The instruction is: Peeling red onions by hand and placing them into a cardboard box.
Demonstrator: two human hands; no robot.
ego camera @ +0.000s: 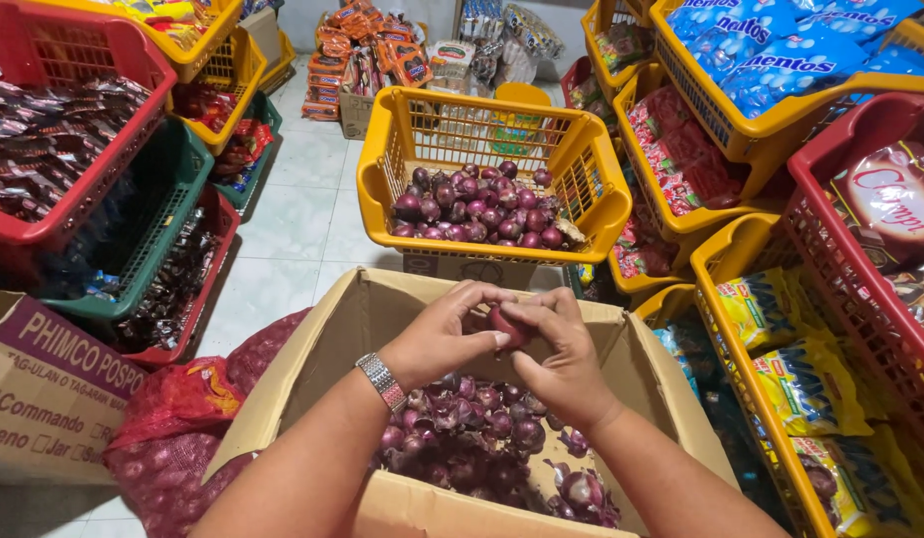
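Both hands up over the cardboard box [362, 319]: left hand [437, 339] and right hand [562, 359] pinching 1 red onion [506, 325] btwn fingertips. More onions [472, 428] piled in box below; yellow basket [582, 164] w/ onions just beyond.

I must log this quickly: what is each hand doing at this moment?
Left hand: closed on the red onion, above the cardboard box.
Right hand: closed on the same red onion.

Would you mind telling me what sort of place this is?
Probably a small grocery shop or its stockroom: plastic baskets of packaged sweets and snacks crowd the tiled floor, and both hands hold a red onion over a cardboard box.
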